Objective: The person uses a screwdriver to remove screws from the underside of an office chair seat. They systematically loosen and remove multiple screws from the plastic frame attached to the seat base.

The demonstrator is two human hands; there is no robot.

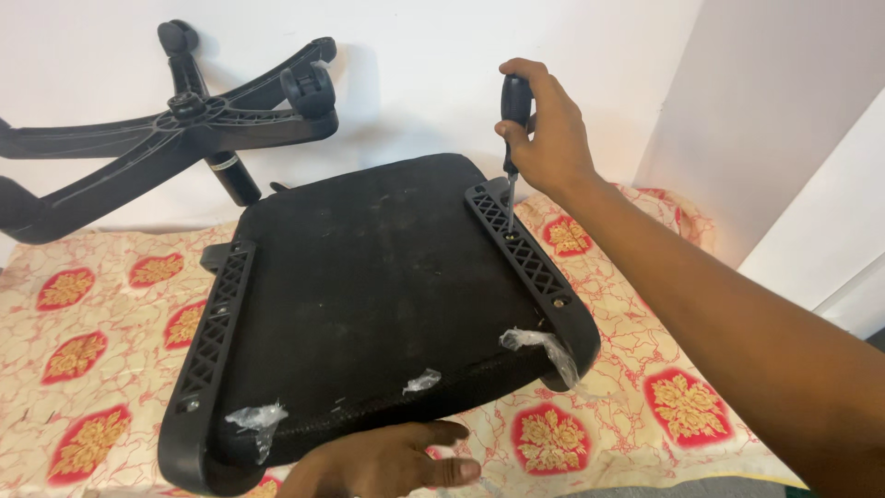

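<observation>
Here, on a cream bedcover (pixel 120 314) patterned with red and gold medallions, lies an upturned black chair seat (pixel 369 286), filling the centre. Behind it at eleven o'clock, leaning on the white wall (pixel 433 55), a five-armed wheel base (pixel 184 120). Right hand (pixel 544 129) wrapped tight round a black-handled screwdriver (pixel 513 148), held near upright at one o'clock, tip set in a screw hole of the right plastic rail (pixel 530 258). Left hand (pixel 387 461) laid flat at six o'clock, fingers extended, bracing the front edge. Best kept plumb, pressed down firmly while turning, seat steadied against sliding on soft cloth. Scraps of clear wrap (pixel 544 346) cling near the front.
</observation>
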